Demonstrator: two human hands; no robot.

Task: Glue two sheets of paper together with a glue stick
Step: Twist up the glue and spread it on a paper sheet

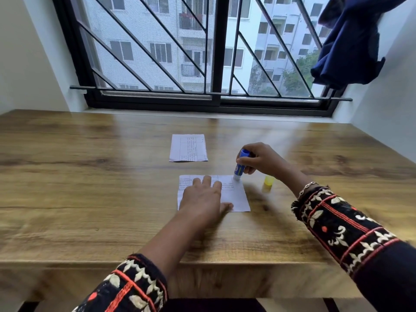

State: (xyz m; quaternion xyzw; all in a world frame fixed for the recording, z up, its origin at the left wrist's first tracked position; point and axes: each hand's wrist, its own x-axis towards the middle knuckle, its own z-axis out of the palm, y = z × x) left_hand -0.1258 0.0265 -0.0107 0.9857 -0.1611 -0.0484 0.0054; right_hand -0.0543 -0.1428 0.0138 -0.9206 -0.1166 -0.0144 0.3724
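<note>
A small printed sheet of paper lies on the wooden table in front of me. My left hand rests flat on it with fingers spread, pinning it down. My right hand grips a blue glue stick, held nearly upright with its pale tip touching the sheet's far right corner. The second printed sheet lies flat farther back, apart from both hands. The yellow cap of the glue stick stands on the table just right of the near sheet.
The wooden table runs back to a barred window. A dark blue cloth hangs at the upper right. The table's front edge is close to my body.
</note>
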